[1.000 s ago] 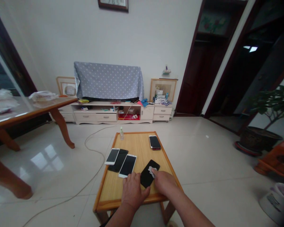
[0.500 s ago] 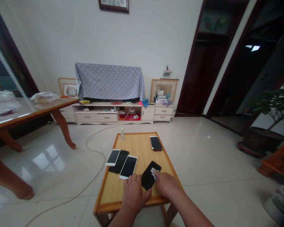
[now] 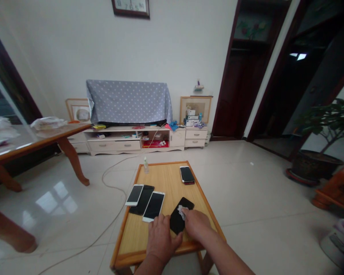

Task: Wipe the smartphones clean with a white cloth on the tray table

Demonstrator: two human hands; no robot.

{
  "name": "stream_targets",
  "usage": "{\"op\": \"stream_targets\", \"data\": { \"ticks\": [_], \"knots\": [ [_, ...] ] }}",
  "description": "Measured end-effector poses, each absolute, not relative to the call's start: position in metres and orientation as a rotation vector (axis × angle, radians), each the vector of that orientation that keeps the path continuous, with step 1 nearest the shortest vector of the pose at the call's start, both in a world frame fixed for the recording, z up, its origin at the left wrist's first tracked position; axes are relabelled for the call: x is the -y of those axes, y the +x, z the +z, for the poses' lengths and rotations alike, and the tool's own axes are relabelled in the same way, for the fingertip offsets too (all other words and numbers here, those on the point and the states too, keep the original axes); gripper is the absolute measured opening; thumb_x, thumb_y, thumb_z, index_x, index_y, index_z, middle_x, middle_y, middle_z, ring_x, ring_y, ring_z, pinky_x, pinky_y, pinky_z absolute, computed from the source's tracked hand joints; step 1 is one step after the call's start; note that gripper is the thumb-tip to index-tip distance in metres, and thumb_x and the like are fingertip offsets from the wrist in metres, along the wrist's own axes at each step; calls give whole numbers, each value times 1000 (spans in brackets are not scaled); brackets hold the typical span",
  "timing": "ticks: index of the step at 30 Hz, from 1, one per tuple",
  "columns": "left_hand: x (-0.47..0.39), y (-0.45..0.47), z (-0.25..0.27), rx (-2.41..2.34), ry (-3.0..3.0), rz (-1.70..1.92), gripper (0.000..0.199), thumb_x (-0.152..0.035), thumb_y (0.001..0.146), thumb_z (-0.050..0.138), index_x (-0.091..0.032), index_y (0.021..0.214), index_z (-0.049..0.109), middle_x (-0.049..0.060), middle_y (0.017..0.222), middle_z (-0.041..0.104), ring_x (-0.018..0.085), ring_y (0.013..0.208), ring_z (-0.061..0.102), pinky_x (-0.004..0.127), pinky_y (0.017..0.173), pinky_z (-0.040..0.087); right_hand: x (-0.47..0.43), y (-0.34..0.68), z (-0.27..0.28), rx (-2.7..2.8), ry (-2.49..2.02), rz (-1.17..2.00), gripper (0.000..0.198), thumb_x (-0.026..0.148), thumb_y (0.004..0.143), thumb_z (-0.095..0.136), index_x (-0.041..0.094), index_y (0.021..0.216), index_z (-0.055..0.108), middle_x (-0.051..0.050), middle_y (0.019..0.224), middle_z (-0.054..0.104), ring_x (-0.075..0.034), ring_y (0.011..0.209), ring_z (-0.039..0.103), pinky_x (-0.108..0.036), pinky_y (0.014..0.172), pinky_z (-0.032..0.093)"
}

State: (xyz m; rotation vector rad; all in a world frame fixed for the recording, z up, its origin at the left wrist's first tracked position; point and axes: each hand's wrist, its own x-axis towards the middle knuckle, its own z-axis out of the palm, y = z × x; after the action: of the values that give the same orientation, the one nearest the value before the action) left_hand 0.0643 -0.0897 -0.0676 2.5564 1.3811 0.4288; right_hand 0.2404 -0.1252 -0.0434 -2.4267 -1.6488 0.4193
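A black phone (image 3: 176,223) lies flat and slanted near the front of the small wooden table (image 3: 166,170). My left hand (image 3: 161,237) steadies it, fingers along its left edge and thumb at its lower corner. In my right hand (image 3: 197,225), a crumpled white tissue (image 3: 182,211) is pinched and pressed on the phone's dark face. To the left, a white phone (image 3: 154,206) lies just beyond my left fingertips. Another white phone (image 3: 135,195) partly covers a dark phone (image 3: 142,203).
A small stack of phones (image 3: 187,174) lies at the table's far right. A clear spray bottle (image 3: 146,165) stands at its far left corner. A cable (image 3: 103,225) runs across the floor. On the left is a larger table (image 3: 46,135); a potted plant (image 3: 315,168) stands right.
My right hand has slid the tissue a little left across the black phone's face. My left hand keeps its place at the phone's edge. The view has shifted slightly.
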Motion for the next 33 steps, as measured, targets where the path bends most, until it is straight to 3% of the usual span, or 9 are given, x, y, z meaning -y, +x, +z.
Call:
{"op": "stream_targets", "data": {
  "ticks": [8, 14, 22, 33],
  "knots": [
    [91, 67, -69, -1400, 2587, 449, 54, -54, 78, 62, -20, 120, 62, 11, 113, 61, 31, 108, 53, 42, 94, 34, 107, 250, -27, 1549, -2494, 445, 44, 27, 96, 40, 32, 136, 58, -10, 112, 75, -25, 101, 70, -34, 80, 47],
    [89, 67, -68, -1374, 2579, 443, 54, -54, 76, 64, -20, 119, 63, 10, 112, 60, 29, 108, 53, 40, 94, 34, 120, 239, -36, 1631, -2472, 466, 39, 30, 95, 43, 31, 129, 63, -9, 107, 76, -27, 99, 71, -36, 83, 48],
    [91, 69, -71, -1397, 2601, 467, 55, -54, 78, 63, -19, 121, 62, 10, 112, 61, 30, 108, 53, 41, 94, 33, 102, 258, -31, 1550, -2531, 471, 52, 22, 95, 37, 29, 145, 49, -12, 115, 74, -27, 104, 70, -37, 81, 49],
    [91, 69, -66, -1387, 2607, 441, 53, -57, 80, 61, -20, 117, 64, 10, 108, 62, 29, 104, 54, 41, 91, 34, 138, 228, -34, 1867, -2346, 499, 44, 35, 91, 50, 38, 134, 59, -7, 109, 76, -28, 101, 70, -36, 83, 48]
  ]
}}
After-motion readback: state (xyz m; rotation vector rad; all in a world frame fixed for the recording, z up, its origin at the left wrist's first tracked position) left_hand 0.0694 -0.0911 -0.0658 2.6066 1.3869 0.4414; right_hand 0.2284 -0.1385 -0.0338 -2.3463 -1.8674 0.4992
